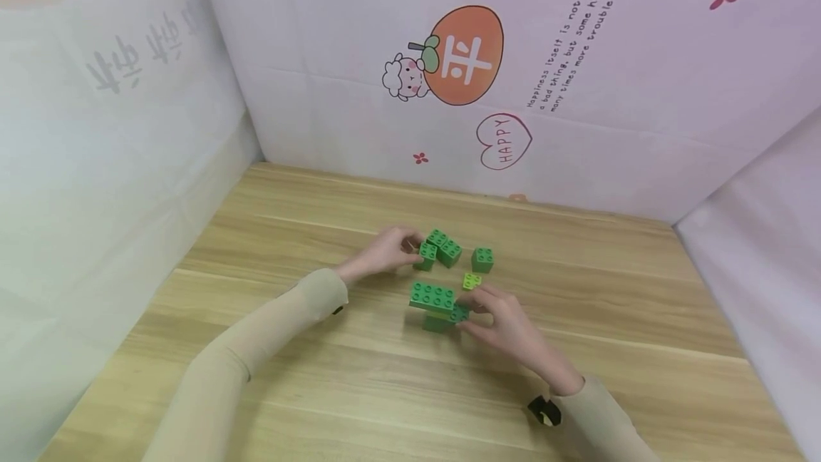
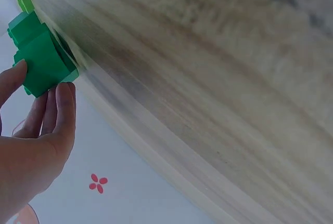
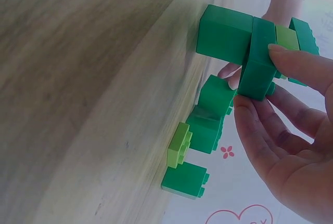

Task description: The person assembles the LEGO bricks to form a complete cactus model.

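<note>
My left hand [image 1: 388, 251] pinches a small green toy building brick [image 1: 427, 252] between thumb and fingertips. In the left wrist view that brick [image 2: 44, 65] sits close to the tabletop, with other bricks lined up behind it. My right hand [image 1: 507, 321] holds a stack of bricks [image 1: 432, 296], gripping it at one side. The right wrist view shows thumb and fingers on a dark green brick [image 3: 260, 60] of the stack. A light green brick [image 3: 286, 37] is sandwiched in it below the long green top brick [image 3: 307, 36].
Two green bricks [image 1: 450, 252] stand right beside the left hand's brick. Another green brick [image 1: 482, 259] stands apart to their right, and a small light green brick [image 1: 472, 281] lies just beyond the right fingers. Printed cloth walls [image 1: 333, 105] enclose the wooden table [image 1: 333, 391].
</note>
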A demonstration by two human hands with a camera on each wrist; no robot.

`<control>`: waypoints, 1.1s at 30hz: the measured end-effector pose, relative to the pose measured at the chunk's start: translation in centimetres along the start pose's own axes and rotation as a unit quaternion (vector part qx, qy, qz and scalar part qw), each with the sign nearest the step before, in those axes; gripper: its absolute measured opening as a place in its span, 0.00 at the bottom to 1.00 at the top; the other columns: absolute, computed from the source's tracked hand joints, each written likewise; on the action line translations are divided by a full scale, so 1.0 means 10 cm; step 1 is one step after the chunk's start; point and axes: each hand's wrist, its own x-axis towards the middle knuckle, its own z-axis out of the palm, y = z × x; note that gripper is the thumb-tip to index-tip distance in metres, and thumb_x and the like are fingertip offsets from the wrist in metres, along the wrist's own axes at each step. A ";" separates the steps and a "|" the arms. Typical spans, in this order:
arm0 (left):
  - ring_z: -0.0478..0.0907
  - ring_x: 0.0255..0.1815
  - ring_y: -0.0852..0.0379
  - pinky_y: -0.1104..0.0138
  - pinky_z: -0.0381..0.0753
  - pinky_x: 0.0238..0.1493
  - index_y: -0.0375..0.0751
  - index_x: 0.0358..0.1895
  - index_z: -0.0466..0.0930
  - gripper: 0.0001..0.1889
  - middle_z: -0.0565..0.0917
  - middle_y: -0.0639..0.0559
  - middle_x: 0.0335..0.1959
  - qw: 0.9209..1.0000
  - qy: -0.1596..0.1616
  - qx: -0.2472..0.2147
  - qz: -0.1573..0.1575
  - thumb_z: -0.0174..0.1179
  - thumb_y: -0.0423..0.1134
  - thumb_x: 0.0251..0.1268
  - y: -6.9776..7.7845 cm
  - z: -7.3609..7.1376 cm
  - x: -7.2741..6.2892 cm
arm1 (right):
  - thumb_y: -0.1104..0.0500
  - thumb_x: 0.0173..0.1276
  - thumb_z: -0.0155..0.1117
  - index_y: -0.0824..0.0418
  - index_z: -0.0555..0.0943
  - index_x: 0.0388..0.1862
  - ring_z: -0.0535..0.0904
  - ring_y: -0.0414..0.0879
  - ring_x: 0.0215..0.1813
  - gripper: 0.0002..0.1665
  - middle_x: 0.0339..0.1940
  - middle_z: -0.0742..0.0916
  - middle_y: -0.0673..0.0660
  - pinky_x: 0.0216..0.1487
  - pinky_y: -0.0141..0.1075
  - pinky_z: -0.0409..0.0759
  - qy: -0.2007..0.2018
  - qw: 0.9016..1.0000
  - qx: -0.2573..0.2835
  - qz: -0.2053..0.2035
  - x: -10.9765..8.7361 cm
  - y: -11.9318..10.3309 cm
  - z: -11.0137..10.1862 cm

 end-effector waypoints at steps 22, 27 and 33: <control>0.84 0.48 0.50 0.64 0.87 0.53 0.34 0.53 0.80 0.17 0.85 0.41 0.50 0.998 0.028 -0.040 0.045 0.67 0.37 0.63 -0.10 -0.15 -0.27 | 0.64 0.53 0.77 0.63 0.83 0.44 0.86 0.48 0.42 0.18 0.40 0.87 0.56 0.45 0.38 0.90 0.006 1.000 0.003 -0.005 -0.02 0.01 0.00; 0.84 0.49 0.50 0.64 0.87 0.54 0.33 0.53 0.80 0.17 0.85 0.41 0.51 0.997 0.033 -0.052 0.040 0.67 0.37 0.63 -0.08 -0.18 -0.33 | 0.64 0.53 0.77 0.64 0.83 0.44 0.86 0.48 0.42 0.19 0.40 0.87 0.56 0.45 0.37 0.90 0.007 1.000 0.003 -0.008 -0.01 0.01 0.00; 0.84 0.49 0.51 0.64 0.87 0.54 0.33 0.54 0.80 0.18 0.85 0.41 0.51 0.997 0.034 -0.057 0.037 0.67 0.38 0.63 -0.03 -0.22 -0.40 | 0.65 0.53 0.77 0.64 0.83 0.44 0.85 0.48 0.42 0.19 0.40 0.87 0.56 0.44 0.37 0.90 0.007 1.000 0.002 -0.011 -0.01 0.01 0.01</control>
